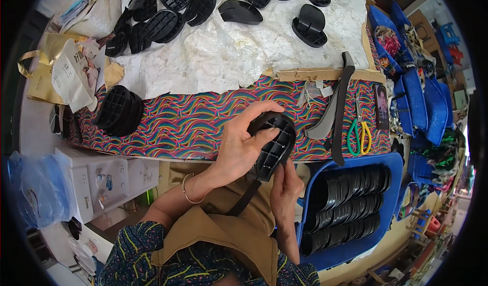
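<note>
In the head view, my left hand (238, 146) and right hand (287, 183) grip a black heel piece (273, 156) at the near edge of the patterned tablecloth (188, 128); it's rounded on top, tapering below, with a hollow grid of ribs.

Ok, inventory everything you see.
Sheet: one, white, table's far side
Patterned cloth: one, multicoloured, near side
Loose pieces: over ten, black, on sheet
Stacked pieces: several, black, table left
Strips: at least two, dark, table right
Scissors: one, green-yellow handles, table right
Phone: one, dark, beside scissors
Tub: one, blue, lower right
Tub pieces: many, black, in tub
Bag: one, gold, left
Bins: several, blue, far right
Held piece: one, black, centre
Left hand, right hand: bare, centre
</note>
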A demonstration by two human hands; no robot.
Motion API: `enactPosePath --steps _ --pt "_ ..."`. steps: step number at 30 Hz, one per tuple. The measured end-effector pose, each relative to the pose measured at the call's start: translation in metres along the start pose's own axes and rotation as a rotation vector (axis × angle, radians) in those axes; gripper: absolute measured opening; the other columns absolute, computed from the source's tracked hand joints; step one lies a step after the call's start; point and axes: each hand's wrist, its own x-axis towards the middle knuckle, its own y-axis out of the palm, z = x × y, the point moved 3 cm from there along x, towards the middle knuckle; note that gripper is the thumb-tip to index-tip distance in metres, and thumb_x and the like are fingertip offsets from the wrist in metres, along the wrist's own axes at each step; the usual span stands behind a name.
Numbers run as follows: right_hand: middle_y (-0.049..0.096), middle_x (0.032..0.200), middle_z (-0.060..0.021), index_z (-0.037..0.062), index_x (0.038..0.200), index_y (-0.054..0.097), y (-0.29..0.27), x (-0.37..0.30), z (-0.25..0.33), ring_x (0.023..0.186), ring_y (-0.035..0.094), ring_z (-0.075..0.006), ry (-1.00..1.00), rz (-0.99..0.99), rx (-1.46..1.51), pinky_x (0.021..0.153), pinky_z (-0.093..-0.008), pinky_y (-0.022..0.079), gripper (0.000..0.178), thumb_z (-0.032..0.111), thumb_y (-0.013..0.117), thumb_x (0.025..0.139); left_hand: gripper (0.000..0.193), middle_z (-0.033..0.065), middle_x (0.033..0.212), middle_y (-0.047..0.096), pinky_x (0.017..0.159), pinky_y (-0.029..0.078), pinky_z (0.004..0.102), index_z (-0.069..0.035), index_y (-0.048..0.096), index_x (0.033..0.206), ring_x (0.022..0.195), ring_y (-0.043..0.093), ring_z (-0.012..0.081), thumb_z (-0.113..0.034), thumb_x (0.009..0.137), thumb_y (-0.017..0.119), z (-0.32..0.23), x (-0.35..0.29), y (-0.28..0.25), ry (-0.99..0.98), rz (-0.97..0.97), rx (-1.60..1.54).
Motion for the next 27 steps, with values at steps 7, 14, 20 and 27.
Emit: enactPosePath --steps 7,14,20,27 --pt "0.068 0.094 -0.0117 -0.0006 0.135 0.055 0.003 -0.007 -0.009 0.087 0.058 -0.0088 0.143 0.082 0.184 0.076 -0.0264 0.049 0.035 -0.001 0.049 0.101 0.036 0.0048 0.108 0.066 0.088 0.051 0.0268 -0.003 0.064 0.119 0.099 0.063 0.0113 0.005 0.084 0.067 0.002 0.001 0.004 0.014 -0.054 0.052" --pt "0.063 0.117 -0.0019 -0.0017 0.144 0.047 0.0 -0.008 -0.011 0.104 0.054 -0.0083 0.254 0.184 0.445 0.089 -0.023 0.045 0.04 0.001 0.046 0.103 0.036 0.0055 0.11 0.066 0.088 0.051 0.027 -0.003 0.063 0.12 0.102 0.063 0.0118 0.004 0.085 0.066 0.003 -0.002 0.011 -0.017 -0.079 0.026" --pt "0.058 0.128 -0.0013 -0.0001 0.151 0.037 0.0 -0.008 -0.02 0.111 0.053 -0.0092 0.298 0.264 0.645 0.095 -0.0223 0.042 0.048 0.002 0.044 0.104 0.036 0.0062 0.11 0.066 0.088 0.051 0.0272 -0.003 0.063 0.121 0.101 0.063 0.012 0.004 0.086 0.065 0.004 -0.005 0.011 0.023 -0.121 0.054" --pt "0.045 0.15 -0.0113 -0.0045 0.154 0.029 -0.003 -0.005 -0.014 0.135 0.044 -0.0165 0.344 0.319 0.786 0.112 -0.0315 0.036 0.053 -0.002 0.04 0.101 0.035 0.007 0.111 0.066 0.087 0.052 0.0277 -0.002 0.062 0.122 0.101 0.064 0.0126 0.003 0.087 0.066 0.003 -0.01 0.016 0.081 -0.137 0.111"
